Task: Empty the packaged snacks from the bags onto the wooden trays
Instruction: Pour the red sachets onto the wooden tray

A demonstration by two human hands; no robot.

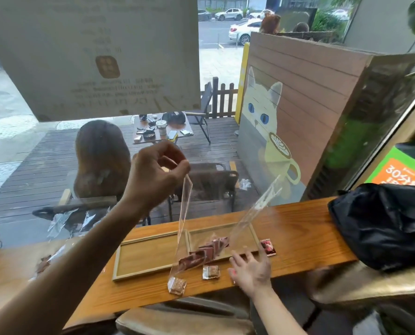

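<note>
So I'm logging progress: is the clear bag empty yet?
Not empty. The left hand holds the clear bag upended; dark snack packets still sit inside its lower end.

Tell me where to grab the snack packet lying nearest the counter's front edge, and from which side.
Take the snack packet by its two long side edges, coming straight down from above. It lies flat on the counter, clear of the left tray, with open wood on all sides, so fingers can pinch across it.

"30" on the orange sign [404,172]

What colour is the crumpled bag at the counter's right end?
Black, clearest in the head view.
</note>
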